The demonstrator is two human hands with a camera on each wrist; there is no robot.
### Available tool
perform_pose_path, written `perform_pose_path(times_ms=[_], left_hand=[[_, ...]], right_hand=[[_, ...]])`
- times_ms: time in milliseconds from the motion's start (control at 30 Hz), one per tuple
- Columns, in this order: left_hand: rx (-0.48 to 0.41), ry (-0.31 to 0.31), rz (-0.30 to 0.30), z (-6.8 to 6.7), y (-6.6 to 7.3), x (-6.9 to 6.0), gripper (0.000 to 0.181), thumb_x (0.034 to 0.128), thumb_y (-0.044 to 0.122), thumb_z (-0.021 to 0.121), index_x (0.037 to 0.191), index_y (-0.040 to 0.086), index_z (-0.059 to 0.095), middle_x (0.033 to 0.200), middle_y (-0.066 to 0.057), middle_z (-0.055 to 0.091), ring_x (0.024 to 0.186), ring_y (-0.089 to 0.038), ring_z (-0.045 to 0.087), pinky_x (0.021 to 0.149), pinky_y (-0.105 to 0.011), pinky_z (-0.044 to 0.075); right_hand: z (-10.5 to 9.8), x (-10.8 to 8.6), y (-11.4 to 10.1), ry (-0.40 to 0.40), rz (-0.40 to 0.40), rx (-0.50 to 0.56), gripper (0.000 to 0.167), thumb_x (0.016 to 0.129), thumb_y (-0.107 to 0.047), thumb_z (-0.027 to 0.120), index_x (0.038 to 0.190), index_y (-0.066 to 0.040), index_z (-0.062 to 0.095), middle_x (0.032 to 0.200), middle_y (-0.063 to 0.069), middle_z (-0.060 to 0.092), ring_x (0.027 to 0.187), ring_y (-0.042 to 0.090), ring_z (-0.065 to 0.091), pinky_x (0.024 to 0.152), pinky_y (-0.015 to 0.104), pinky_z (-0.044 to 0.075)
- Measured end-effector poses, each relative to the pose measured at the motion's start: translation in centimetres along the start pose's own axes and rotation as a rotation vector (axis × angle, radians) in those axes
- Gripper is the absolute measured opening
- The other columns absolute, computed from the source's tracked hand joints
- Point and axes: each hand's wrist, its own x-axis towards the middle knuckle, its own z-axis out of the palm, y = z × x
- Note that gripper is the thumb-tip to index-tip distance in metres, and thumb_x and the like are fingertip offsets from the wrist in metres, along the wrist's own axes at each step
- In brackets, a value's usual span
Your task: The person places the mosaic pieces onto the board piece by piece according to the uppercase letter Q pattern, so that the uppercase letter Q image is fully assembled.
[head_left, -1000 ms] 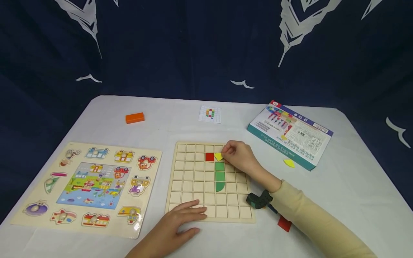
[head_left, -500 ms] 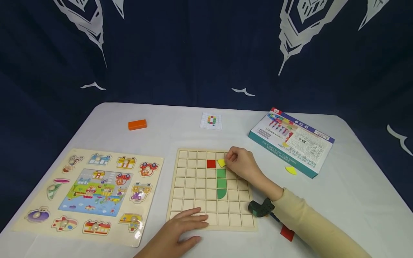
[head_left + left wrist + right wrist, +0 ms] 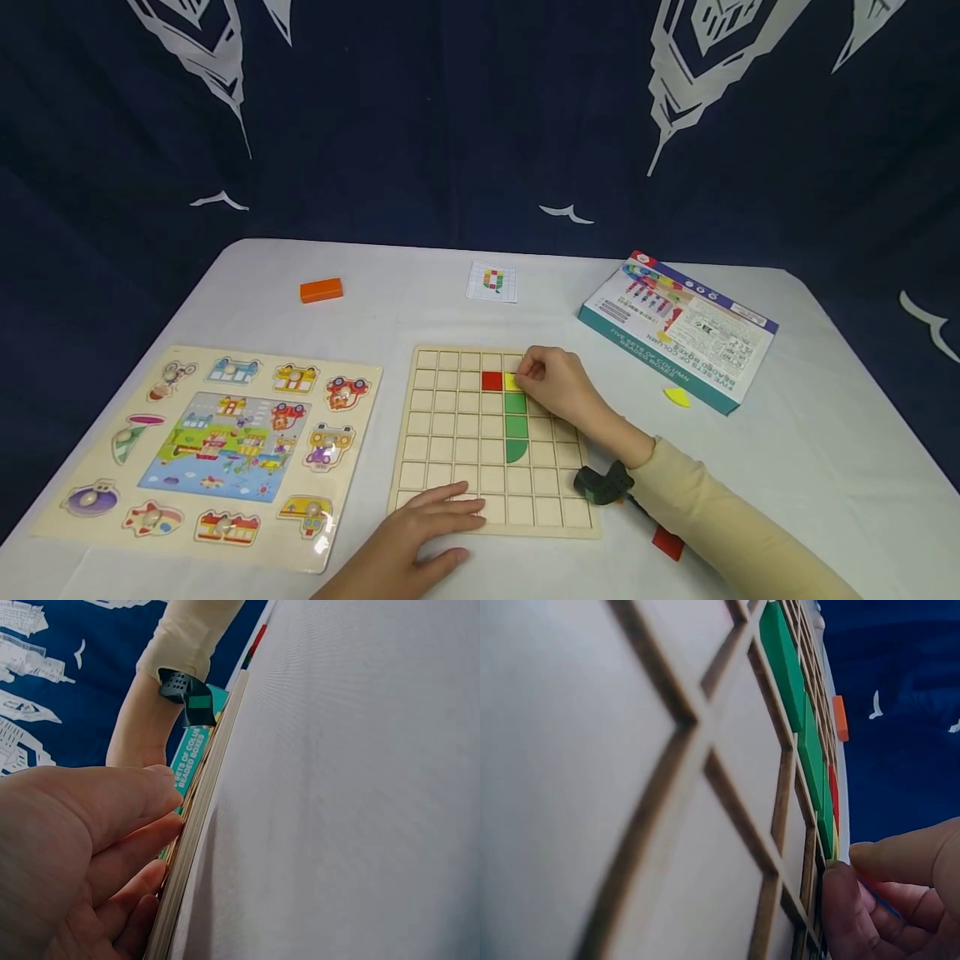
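Observation:
A wooden grid board [image 3: 444,427] lies on the white table in the head view. Several green tiles [image 3: 516,426] run down one column, the lowest with a rounded corner. Above them a yellow tile [image 3: 511,382] sits in line with the grid, beside a red tile [image 3: 492,381]. My right hand [image 3: 562,387] pinches the yellow tile's right side between thumb and forefinger; its fingers partly cover it. In the right wrist view the fingertips meet at the yellow edge. My left hand [image 3: 416,537] rests on the board's front left edge, fingers extended.
A knob puzzle [image 3: 341,467] lies at left. Behind the board are an orange block [image 3: 321,291] and a small pattern card [image 3: 492,282]. At right stand a flat box [image 3: 637,333], a yellow curved piece [image 3: 677,397] and a red tile [image 3: 667,543] near the sleeve.
The yellow tile has turned from askew to lined up with its cell beside the red tile. My right hand has shifted slightly left and nearer. The left hand keeps its place on the board.

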Motion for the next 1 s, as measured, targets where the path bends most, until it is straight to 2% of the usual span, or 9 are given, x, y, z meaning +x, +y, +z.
perform_pose_path(times_ms=[233,367,433,533,667,767,867,1000], left_hand=[[-0.003,-0.026,-0.025,0.3,0.1,0.3,0.032,0.0839,0.011,0.070,0.115,0.011,0.067,0.126,0.003,0.058,0.125,-0.020,0.043,0.098,-0.037,0.040],[-0.007,-0.026,-0.032,0.4,0.2,0.2,0.032,0.0831,0.010,0.071,0.115,0.010,0.067,0.126,0.003,0.058,0.125,-0.020,0.043,0.098,-0.038,0.041],[-0.004,-0.019,-0.037,0.3,0.2,0.0,0.032,0.0827,0.010,0.071,0.115,0.011,0.067,0.126,0.004,0.058,0.125,-0.020,0.043,0.097,-0.038,0.041],[0.010,0.001,-0.040,0.1,0.3,-0.2,0.033,0.0819,0.010,0.072,0.114,0.011,0.067,0.125,0.004,0.058,0.125,-0.020,0.043,0.097,-0.038,0.042],[0.024,0.024,-0.032,0.0,0.2,-0.5,0.034,0.0811,0.009,0.072,0.114,0.012,0.067,0.125,0.004,0.058,0.124,-0.021,0.044,0.097,-0.038,0.041],[0.026,0.033,-0.023,0.0,0.3,-0.5,0.034,0.0810,0.009,0.073,0.114,0.011,0.067,0.125,0.003,0.058,0.123,-0.022,0.045,0.097,-0.037,0.041],[0.022,0.039,-0.017,0.0,0.4,-0.5,0.033,0.0812,0.009,0.072,0.113,0.011,0.067,0.124,0.003,0.059,0.123,-0.022,0.045,0.097,-0.037,0.041],[-0.003,0.041,-0.024,0.2,0.5,-0.3,0.032,0.0830,0.010,0.071,0.115,0.012,0.067,0.125,0.003,0.059,0.123,-0.022,0.045,0.098,-0.037,0.040]], right_hand=[[-1.0,-0.6,0.2,-0.018,0.024,0.013,0.011,0.081,-0.003,0.070,0.075,-0.008,0.063,0.066,-0.002,0.058,0.061,0.013,0.052,0.056,0.027,0.045],[-3.0,-1.5,0.6,-0.015,0.038,0.068,0.005,0.084,-0.005,0.069,0.080,-0.006,0.065,0.073,0.000,0.062,0.069,0.016,0.058,0.062,0.030,0.048],[-4.6,-2.3,0.9,0.004,0.051,0.099,0.003,0.086,-0.007,0.068,0.085,-0.005,0.066,0.080,0.001,0.064,0.077,0.018,0.060,0.067,0.033,0.050],[-7.0,-4.0,1.8,0.037,0.076,0.120,0.010,0.089,-0.011,0.066,0.092,-0.002,0.067,0.090,0.005,0.065,0.087,0.020,0.059,0.077,0.035,0.050],[-8.9,-6.6,3.6,0.054,0.159,0.117,0.020,0.091,-0.017,0.064,0.101,-0.001,0.067,0.098,0.008,0.066,0.091,0.021,0.057,0.078,0.027,0.050],[-9.0,-8.1,5.2,0.024,0.207,0.142,0.022,0.090,-0.016,0.064,0.105,0.000,0.067,0.102,0.010,0.066,0.088,0.021,0.058,0.072,0.021,0.050],[-8.6,-9.0,6.5,-0.021,0.210,0.186,0.021,0.089,-0.011,0.065,0.106,0.001,0.067,0.103,0.012,0.066,0.084,0.022,0.059,0.070,0.020,0.051],[-7.8,-9.6,7.5,-0.030,0.199,0.156,0.022,0.086,-0.011,0.068,0.106,-0.002,0.068,0.100,0.009,0.065,0.080,0.022,0.056,0.067,0.020,0.048]])
